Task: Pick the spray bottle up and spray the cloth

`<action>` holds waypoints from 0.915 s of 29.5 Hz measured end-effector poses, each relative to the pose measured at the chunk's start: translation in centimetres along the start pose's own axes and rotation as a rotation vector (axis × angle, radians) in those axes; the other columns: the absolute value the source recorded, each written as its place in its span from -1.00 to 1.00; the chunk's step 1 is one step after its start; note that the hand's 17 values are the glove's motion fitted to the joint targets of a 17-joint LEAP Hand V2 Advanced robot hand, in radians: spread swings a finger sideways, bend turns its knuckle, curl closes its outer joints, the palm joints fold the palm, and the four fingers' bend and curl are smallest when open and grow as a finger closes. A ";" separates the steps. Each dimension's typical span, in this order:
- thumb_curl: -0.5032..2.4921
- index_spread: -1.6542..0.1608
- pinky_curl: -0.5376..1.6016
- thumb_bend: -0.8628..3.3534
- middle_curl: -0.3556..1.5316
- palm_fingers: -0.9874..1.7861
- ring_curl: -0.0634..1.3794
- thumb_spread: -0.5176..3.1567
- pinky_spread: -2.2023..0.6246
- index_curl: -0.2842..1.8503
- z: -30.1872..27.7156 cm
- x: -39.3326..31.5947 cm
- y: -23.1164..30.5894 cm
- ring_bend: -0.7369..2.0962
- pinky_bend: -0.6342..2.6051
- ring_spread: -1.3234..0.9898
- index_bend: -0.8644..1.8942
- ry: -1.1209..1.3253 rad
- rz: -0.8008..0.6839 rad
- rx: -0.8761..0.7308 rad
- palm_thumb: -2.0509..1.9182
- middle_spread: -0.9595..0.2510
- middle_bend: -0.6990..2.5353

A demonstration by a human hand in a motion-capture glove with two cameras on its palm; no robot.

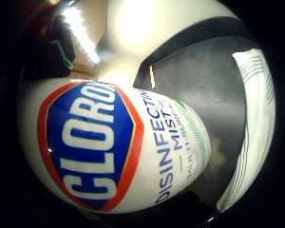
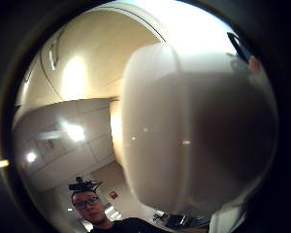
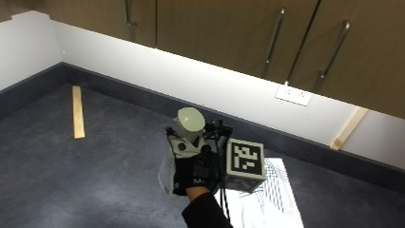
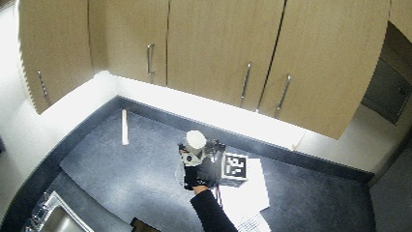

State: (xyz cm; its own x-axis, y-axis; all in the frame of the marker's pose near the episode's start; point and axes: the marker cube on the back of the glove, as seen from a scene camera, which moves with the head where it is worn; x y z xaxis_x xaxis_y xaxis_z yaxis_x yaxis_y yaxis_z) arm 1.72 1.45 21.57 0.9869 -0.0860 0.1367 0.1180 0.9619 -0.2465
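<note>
While the gloved right hand (image 3: 190, 166) grips the white spray bottle (image 3: 188, 124) above the dark bench (image 3: 76, 175), the cloth (image 3: 269, 192) lies flat just beside it.

As seen from the outside view, the fingers are curled round the bottle's body, its pale rounded top rising above the glove, and the white cloth with thin dark line patterns spreads on the bench under and beside the wrist; what the bottle contains cannot be told. Only the little finger side palm view shows the label: a blue and red diamond reading "CLOROX" (image 1: 88, 145), then "DISINFECTING MIST" in blue, with smaller print too faint to read, and the cloth's striped edge beyond. From the thumb side only plain white bottle wall shows. A strip of light wood (image 3: 77, 118) lies on the bench, well apart.
</note>
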 end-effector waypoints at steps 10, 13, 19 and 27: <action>-0.20 0.63 -0.04 -0.60 0.05 0.44 -0.12 -0.45 0.57 -0.20 -5.8 8.0 1.9 -0.27 -0.49 0.09 -0.26 0.060 0.063 0.110 0.64 0.64 -0.41; -0.21 0.64 -0.04 -0.60 0.05 0.43 -0.12 -0.45 0.57 -0.20 -7.4 10.9 2.2 -0.27 -0.49 0.09 -0.26 0.098 0.050 0.148 0.63 0.64 -0.41; -0.20 0.64 -0.04 -0.60 0.05 0.43 -0.12 -0.45 0.57 -0.20 -8.0 12.9 2.9 -0.27 -0.49 0.09 -0.26 0.148 0.059 0.155 0.64 0.64 -0.41; -0.21 0.64 -0.04 -0.60 0.05 0.43 -0.12 -0.44 0.57 -0.20 -7.9 13.2 3.4 -0.27 -0.49 0.09 -0.26 0.143 0.089 0.139 0.64 0.64 -0.41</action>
State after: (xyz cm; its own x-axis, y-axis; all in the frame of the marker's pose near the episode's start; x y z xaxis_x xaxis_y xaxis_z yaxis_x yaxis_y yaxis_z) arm 16.02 1.55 14.96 0.9995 -0.0254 -0.0200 0.0229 0.9931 -0.1153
